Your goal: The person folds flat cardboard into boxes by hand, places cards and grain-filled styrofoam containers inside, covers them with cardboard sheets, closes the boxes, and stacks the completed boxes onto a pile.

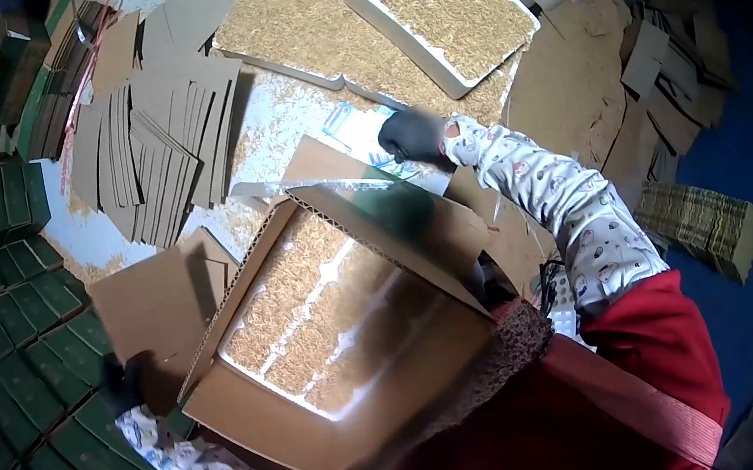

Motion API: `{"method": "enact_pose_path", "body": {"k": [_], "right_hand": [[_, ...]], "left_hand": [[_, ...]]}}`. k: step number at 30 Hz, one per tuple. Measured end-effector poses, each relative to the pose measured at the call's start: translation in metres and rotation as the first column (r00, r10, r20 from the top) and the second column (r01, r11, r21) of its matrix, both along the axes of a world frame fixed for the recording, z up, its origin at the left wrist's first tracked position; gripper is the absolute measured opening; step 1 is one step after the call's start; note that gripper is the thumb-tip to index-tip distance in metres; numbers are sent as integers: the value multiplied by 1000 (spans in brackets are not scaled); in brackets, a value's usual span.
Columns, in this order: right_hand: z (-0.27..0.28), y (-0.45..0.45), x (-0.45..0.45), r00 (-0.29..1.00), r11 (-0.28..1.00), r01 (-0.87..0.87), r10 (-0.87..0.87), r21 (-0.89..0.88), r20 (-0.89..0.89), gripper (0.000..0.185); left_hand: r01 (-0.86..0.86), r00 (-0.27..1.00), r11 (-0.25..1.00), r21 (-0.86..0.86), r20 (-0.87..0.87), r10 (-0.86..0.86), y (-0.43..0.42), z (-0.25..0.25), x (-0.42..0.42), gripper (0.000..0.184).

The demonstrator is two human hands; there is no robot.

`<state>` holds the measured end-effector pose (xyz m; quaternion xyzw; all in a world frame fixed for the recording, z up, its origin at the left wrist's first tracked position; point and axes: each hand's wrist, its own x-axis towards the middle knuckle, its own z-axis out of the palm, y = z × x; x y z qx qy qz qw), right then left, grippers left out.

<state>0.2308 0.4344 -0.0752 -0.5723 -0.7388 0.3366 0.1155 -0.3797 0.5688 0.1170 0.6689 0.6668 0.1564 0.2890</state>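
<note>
An open cardboard box (348,419) stands in front of me, its flaps folded outward. Inside lie rows of small tan, grain-like pieces (302,292) separated by white strips. My left hand (126,384), in a black glove, grips the outer edge of the left box flap (161,316); some fingers are hidden. Beyond the box, my right hand (413,137), also black-gloved, is closed at a blue-and-white packet or sheet (357,129). What is in its fingers, if anything, is hidden. A clear plastic strip (328,183) crosses above the far flap.
Several white-edged trays (443,10) of tan pieces cover the back of the table. Flat cardboard pieces (166,136) are stacked at left. Rows of green boxes (15,365) stand along the left side. A bundle of striped sheets (698,221) lies at right near scrap cardboard (670,81).
</note>
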Motion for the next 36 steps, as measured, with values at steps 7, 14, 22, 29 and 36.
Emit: {"method": "enact_pose_path", "body": {"k": [7,14,22,29,36], "right_hand": [[5,-19,-20,915,904,396,-374,163,-151,8],[271,-45,-119,984,691,-27,146,722,-103,12],[288,-72,-100,858,710,-469,507,526,81,39],[202,-67,-115,937,865,-339,345,371,52,93],[159,-84,-146,261,701,411,-703,-583,-662,54]], "left_hand": [[744,649,545,388,-615,-448,-166,136,190,16],[982,168,188,7,-482,-860,-227,46,263,20],[899,426,420,127,-483,-766,-215,92,164,36],[840,540,455,295,-385,-748,-190,51,179,73],[-34,951,979,202,308,-31,-267,-126,129,92]]}}
